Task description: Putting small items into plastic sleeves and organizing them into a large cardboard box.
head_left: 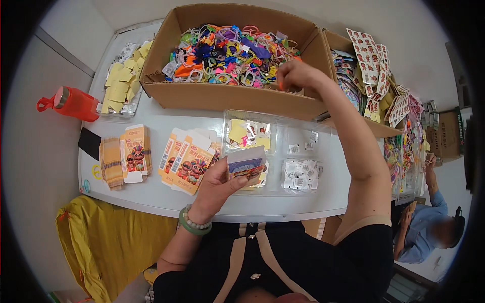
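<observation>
My left hand is closed around a small paper carton with a white upper end and a colourful printed face, tilted over the tray. My right hand reaches over the front right of a large cardboard box, its fingers curled together. A bit of orange shows at those fingertips, but what they hold is too small to make out. Inside the box lies a heap of small colourful trinkets. Below the left hand's carton sits a clear compartment tray with yellow slips, sticker pieces and small white packets.
Flat orange cartons and a stacked bundle of them lie left. A black phone-like slab, red bottle and tray of yellow slips are farther left. Right stands a box with sticker sheets; another person sits beyond.
</observation>
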